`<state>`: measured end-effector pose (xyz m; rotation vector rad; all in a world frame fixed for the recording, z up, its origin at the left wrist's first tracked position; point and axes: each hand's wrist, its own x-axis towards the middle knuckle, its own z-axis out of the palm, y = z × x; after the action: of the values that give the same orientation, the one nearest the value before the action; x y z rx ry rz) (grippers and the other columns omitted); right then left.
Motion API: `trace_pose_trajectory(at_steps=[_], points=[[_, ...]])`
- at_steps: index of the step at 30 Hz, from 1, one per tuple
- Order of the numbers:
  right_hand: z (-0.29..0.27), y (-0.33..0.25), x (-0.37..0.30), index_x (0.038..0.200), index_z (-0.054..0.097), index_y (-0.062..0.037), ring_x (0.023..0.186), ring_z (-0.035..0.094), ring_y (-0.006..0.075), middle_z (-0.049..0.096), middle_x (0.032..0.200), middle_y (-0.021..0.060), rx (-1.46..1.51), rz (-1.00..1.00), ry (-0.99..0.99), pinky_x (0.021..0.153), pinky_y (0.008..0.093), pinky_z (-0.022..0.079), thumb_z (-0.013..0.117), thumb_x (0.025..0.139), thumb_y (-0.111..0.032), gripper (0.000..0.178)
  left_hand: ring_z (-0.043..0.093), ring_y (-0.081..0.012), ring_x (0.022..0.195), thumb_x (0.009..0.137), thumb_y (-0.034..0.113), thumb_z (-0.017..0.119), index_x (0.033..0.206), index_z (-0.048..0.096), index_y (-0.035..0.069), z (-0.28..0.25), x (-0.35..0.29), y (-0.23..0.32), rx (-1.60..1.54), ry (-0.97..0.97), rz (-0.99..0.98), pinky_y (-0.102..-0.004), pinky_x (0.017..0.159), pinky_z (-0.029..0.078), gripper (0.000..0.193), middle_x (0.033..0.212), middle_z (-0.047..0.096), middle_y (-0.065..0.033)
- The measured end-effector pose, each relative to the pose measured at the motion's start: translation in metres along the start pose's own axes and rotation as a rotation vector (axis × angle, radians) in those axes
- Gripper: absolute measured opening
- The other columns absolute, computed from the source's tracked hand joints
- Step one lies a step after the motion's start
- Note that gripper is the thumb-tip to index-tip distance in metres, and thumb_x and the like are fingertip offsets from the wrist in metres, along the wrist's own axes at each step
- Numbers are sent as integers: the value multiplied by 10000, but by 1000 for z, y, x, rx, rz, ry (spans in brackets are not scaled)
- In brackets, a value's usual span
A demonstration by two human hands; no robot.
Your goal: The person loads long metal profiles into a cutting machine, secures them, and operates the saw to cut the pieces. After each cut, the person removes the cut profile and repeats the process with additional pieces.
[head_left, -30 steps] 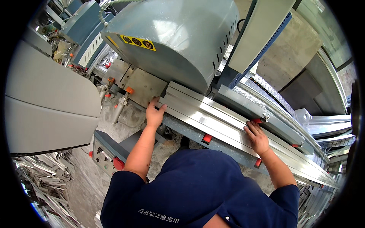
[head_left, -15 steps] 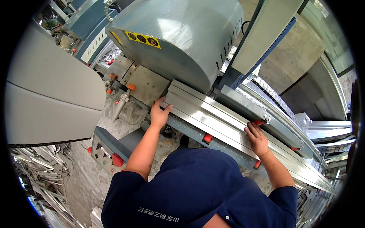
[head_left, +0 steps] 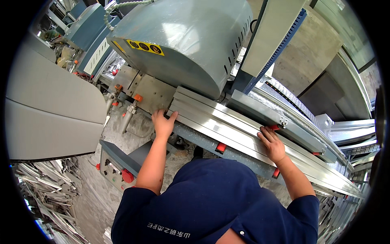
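Observation:
Long silver aluminium profiles (head_left: 219, 124) lie side by side on the saw table, running from beneath the grey machine hood to the lower right. At their left end is my left hand (head_left: 163, 125), thumb at the near corner and the other fingers spread over the edge of the metal table plate (head_left: 151, 92). My right hand (head_left: 273, 147) rests flat on the profiles farther right, fingers stretched out, with its fingertips close to a red block (head_left: 275, 127) by the back fence.
The big rounded grey hood (head_left: 183, 40) stands over the profiles' left end. An orange-tipped clamp cylinder (head_left: 131, 112) sits left of my left hand. Below it is a control box (head_left: 115, 168) with a red button. Scrap metal strips (head_left: 48, 191) are heaped at lower left.
The whole view has shifted slightly. My left hand has moved a little left, its fingers coming off the profile end onto the table edge. My right hand stays on the profiles.

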<state>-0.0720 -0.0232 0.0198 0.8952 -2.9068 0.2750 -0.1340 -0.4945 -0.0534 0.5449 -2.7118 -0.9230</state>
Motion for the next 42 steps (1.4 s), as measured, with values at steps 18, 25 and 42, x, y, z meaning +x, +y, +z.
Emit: trace_pose_trajectory(at_steps=[18,25,42], points=[[7,-3,-10,1300,594,-199,1304,519,267,545,1416,31,0,79,27,1052,368,472,635,815,-74,503,478,-378,1219,811,231,761,1122,620,-69,-8,3,-26,-265,-69,0,-428,1035,374,455,1282,567,-198],[-27,-12,-59,1197,631,-65,1203,543,336,618,1264,120,187,445,550,1069,452,408,764,777,-116,443,588,-184,825,907,151,649,1027,621,-57,-71,-1,22,-547,-279,-35,-360,778,498,241,986,678,-134],[-52,60,-268,993,528,-92,625,565,134,565,732,-8,1772,1040,2078,618,321,500,652,947,-410,344,627,-360,949,818,363,805,1272,559,-53,-133,42,26,157,-184,382,-452,783,532,663,1087,645,-237]])
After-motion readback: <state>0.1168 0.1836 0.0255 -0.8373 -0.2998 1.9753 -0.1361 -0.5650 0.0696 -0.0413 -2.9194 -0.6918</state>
